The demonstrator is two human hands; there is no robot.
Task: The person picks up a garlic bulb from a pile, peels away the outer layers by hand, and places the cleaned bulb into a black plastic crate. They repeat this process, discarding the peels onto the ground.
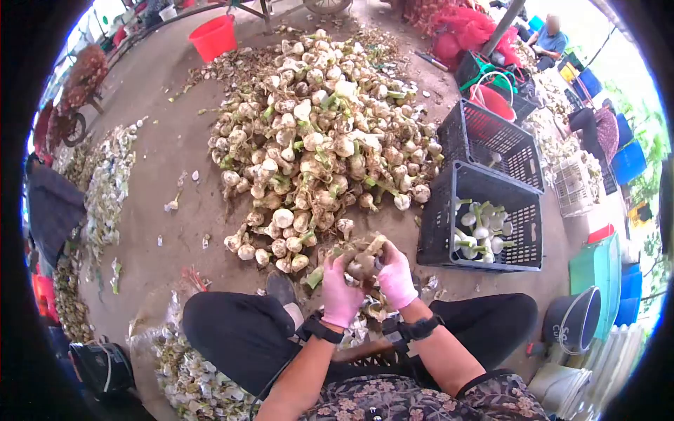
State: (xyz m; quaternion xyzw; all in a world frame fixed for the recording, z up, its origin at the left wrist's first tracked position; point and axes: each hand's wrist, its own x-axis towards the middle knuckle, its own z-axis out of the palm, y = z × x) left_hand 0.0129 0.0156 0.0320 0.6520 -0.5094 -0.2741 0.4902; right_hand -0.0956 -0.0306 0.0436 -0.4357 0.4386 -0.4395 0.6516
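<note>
In front of my crossed legs both hands, in pink gloves, are closed around a dirty garlic bulb (363, 262) with brown, loose skin. My left hand (340, 293) grips it from the left and my right hand (396, 278) from the right. Fingers and bulb partly cover each other. Just beyond them rises a big pile of garlic bulbs (309, 140) with roots and stalks, soil still on many. To the right stands a black plastic crate (439, 224), holding several clean white garlic bulbs (481, 221) with trimmed green stems.
Behind that crate is another black crate (456, 133) with a red bucket (493, 105) beside it. Another red bucket (213, 38) stands beyond the pile. Peeled garlic skins (193, 379) lie at my left. A dark bucket (572, 319) is at my right. Two people sit farther off, upper right.
</note>
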